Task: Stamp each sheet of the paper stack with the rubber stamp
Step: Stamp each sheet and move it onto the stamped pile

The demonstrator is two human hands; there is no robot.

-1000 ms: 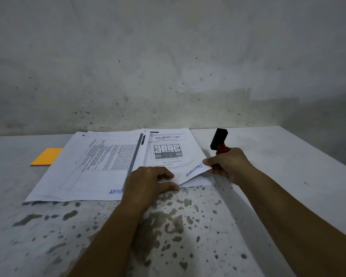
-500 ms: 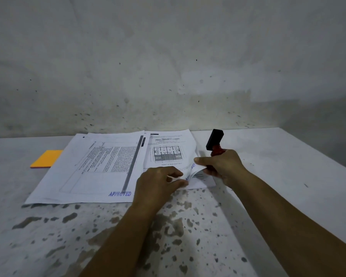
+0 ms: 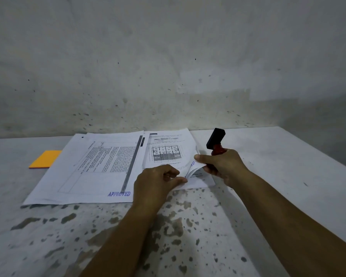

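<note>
Pinching the sheet's [image 3: 169, 154] near corner, the left hand [image 3: 155, 181] curls; the right hand [image 3: 223, 166] grips the stamp [image 3: 216, 141] and lifts the edge.

**2 paper piles side by side at the back of the table**

The table [image 3: 268, 176] runs up to a wall [image 3: 168, 56] behind it. At its far edge lie 2 piles: the stamped sheets [image 3: 92, 166] on the left, the paper stack [image 3: 168, 144] just beside them on the right, edges overlapping. A notepad [image 3: 45, 159] lies left of the stamped sheets, partly under them. The left hand [image 3: 158, 182] rests on the stack's near edge. The right hand [image 3: 222, 164] is at the stack's right, lifting the top sheet's near corner, with the stamp [image 3: 216, 141] sticking up behind it.
</note>
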